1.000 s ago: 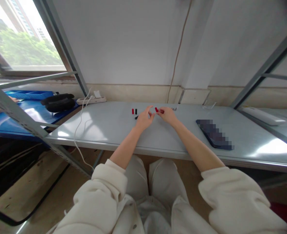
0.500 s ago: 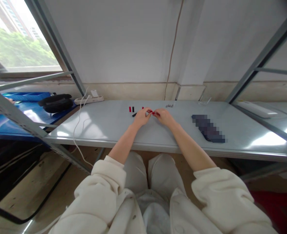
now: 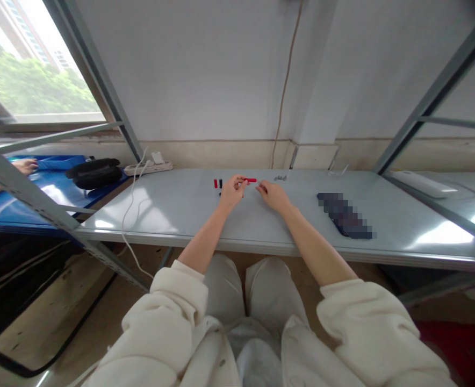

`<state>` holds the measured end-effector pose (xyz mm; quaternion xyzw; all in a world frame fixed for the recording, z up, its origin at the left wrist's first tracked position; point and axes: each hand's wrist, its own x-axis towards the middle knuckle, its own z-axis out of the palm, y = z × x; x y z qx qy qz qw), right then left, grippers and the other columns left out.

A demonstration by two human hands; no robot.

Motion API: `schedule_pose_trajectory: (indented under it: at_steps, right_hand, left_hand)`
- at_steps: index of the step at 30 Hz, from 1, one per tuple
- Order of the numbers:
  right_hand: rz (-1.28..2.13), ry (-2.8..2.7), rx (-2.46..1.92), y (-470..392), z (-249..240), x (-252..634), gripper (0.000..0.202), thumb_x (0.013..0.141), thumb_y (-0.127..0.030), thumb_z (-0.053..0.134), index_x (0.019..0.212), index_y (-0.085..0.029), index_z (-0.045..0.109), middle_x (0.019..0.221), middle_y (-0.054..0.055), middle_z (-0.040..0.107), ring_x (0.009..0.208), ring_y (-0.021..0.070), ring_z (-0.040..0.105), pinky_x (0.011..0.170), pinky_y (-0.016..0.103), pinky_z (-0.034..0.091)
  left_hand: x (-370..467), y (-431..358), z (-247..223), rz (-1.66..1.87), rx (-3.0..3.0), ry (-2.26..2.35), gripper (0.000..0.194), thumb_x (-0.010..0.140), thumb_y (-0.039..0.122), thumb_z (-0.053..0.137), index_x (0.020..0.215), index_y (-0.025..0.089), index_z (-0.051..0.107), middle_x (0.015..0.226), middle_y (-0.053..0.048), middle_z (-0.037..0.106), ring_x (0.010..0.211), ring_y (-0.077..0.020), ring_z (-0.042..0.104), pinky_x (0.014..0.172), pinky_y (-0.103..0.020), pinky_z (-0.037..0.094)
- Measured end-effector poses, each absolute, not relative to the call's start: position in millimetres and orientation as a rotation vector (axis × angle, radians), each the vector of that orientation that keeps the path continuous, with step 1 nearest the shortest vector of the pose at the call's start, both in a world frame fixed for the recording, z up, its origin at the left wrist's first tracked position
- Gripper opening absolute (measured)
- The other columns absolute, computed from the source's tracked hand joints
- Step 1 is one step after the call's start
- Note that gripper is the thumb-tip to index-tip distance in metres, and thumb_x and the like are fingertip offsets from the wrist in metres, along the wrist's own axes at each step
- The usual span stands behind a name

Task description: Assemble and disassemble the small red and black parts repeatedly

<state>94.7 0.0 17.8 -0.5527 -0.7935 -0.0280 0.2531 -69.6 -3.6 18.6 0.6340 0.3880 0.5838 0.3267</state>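
Observation:
My left hand pinches a short red rod, which lies level and points to the right. Below those fingers shows a bit of something red, mostly hidden. Just across a small gap, my right hand has its thumb and fingertips together; whatever they hold is too small to make out. Left of my left hand, a small red cylinder and a small black cylinder stand side by side on the grey table. Several small grey pieces lie behind my right hand.
A pixelated dark flat object lies to the right. At the back left sit a white power strip and its cable. Metal frame posts flank the table. Past the left post are a black case and another person's hand.
My hands have drawn slightly apart. The red rod now sticks out of my left hand, and my right fingertips have come away from the red thing between the hands.

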Motion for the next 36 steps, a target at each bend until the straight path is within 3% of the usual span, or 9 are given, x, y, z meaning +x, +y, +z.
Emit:
schedule_pose_trajectory:
  at_steps: [22, 29, 36]
  right_hand:
    - [-0.182, -2.121, -1.474, -1.2, 20.4, 95.7, 0.027, 0.086, -0.025, 0.041, 0.093, -0.014, 0.065, 0.084, 0.010, 0.064, 0.080, 0.0180, 0.057, 0.072, 0.025, 0.038]
    - [-0.168, -2.168, -1.420, -2.7, 15.0, 89.0, 0.032, 0.083, -0.019, 0.045, 0.113, -0.011, 0.050, 0.091, 0.012, 0.063, 0.086, 0.0200, 0.057, 0.074, 0.028, 0.039]
    - [-0.107, -2.127, -1.448, -4.0, 11.6, 83.3, 0.019, 0.084, -0.022, 0.041, 0.100, -0.012, 0.048, 0.080, 0.012, 0.063, 0.074, 0.0203, 0.058, 0.062, 0.026, 0.037]
  left_hand:
    - [-69.3, -2.7, 14.8, 1.470, 1.767, 1.058, 0.018, 0.075, 0.032, 0.056, 0.085, 0.017, 0.056, 0.075, -0.004, 0.067, 0.038, -0.0045, 0.045, 0.040, -0.018, 0.035]
    - [-69.6, -3.9, 11.2, 1.297, 2.124, 1.215, 0.015, 0.074, 0.026, 0.055, 0.086, 0.017, 0.058, 0.077, -0.002, 0.067, 0.045, -0.0057, 0.048, 0.050, -0.020, 0.038]
    - [-69.7, -4.7, 13.1, 1.262, 2.161, 1.282, 0.017, 0.077, 0.028, 0.054, 0.090, 0.017, 0.057, 0.081, -0.002, 0.067, 0.048, -0.0062, 0.050, 0.056, -0.021, 0.041]
